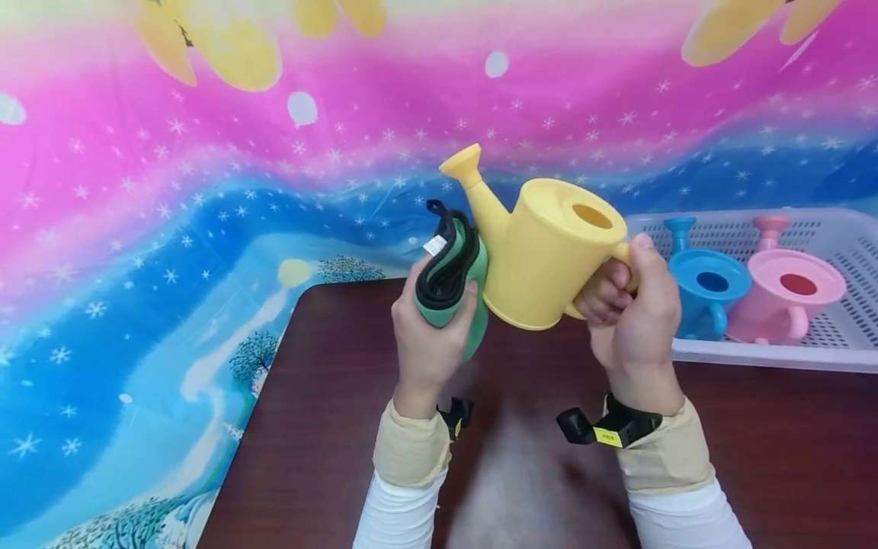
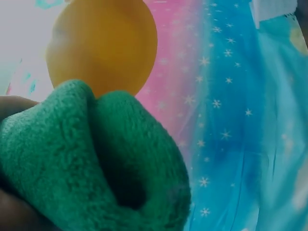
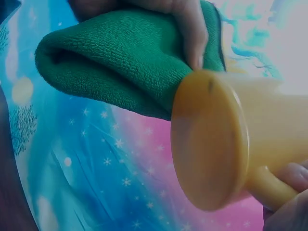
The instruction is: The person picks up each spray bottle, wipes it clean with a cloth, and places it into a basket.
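A folded green cloth with dark edging (image 1: 447, 278) is gripped in my left hand (image 1: 428, 343), thumb on its near side. The cloth lies against the spout side of a yellow watering can (image 1: 542, 259). My right hand (image 1: 634, 316) holds that can by its handle, above the table, with the spout pointing up and left. From the right wrist view, the can's round base (image 3: 207, 144) faces the camera and the green cloth (image 3: 120, 62) shows beside it. In the left wrist view, the cloth's fold (image 2: 96, 159) covers part of the can's base (image 2: 103, 45).
On the right of the dark wooden table (image 1: 315, 427) stands a white perforated basket (image 1: 850, 305). Inside it are a blue watering can (image 1: 709, 282) and a pink watering can (image 1: 796, 286). A colourful printed sheet (image 1: 171, 191) hangs behind the table and along its left.
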Available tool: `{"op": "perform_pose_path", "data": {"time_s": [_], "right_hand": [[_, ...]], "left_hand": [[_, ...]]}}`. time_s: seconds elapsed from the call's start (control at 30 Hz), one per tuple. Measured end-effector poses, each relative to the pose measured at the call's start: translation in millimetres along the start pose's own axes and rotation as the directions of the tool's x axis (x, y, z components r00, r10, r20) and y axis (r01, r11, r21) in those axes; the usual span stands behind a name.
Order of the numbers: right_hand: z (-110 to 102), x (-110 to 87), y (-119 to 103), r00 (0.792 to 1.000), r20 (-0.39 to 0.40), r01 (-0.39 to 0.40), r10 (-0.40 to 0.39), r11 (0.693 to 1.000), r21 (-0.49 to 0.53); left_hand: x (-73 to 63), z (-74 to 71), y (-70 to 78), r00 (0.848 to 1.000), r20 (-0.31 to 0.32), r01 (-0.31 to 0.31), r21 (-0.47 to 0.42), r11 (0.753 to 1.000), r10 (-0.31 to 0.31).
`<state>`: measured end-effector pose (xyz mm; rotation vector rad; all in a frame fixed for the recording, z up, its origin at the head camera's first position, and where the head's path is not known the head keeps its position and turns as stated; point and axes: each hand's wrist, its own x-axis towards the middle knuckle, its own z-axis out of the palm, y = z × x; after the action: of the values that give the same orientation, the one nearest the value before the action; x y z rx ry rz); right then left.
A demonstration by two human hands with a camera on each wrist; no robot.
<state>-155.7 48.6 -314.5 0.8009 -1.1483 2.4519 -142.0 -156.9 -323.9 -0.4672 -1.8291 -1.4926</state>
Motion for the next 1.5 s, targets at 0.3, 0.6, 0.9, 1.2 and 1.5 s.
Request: {"op": "perform_pose_path", "data": {"time_s": [0.3, 0.6, 0.9, 1.2, 1.5], "right_hand": [[-16, 3.0, -2, 0.983, 0.115, -0.162, 0.142, 0.97, 0.184], [-30, 7.5, -7, 0.957, 0.197, -0.26, 0.211, 0.929, 0.265], [-38, 8.1, -8, 0.931, 0.252, -0.328, 0.263, 0.907, 0.265], [-46, 7.5, -4, 0.923, 0.284, -0.331, 0.261, 0.913, 0.238], [-51, 9.5, -2, 0.929, 0.273, -0.308, 0.249, 0.931, 0.198]], "left_hand": [[-0.2, -9.1, 2.4, 0.993, 0.047, 0.109, -0.103, 0.989, -0.105], [2.3, -13.1, 4.1, 0.976, 0.136, 0.193, -0.192, 0.962, -0.169], [-0.8, -15.0, 3.3, 0.955, 0.209, 0.27, -0.314, 0.91, -0.211], [-3.7, -15.9, 1.0, 0.951, 0.207, 0.302, -0.476, 0.826, -0.229], [1.0, -15.2, -1.7, 0.966, 0.183, 0.259, -0.615, 0.745, -0.184]]}}
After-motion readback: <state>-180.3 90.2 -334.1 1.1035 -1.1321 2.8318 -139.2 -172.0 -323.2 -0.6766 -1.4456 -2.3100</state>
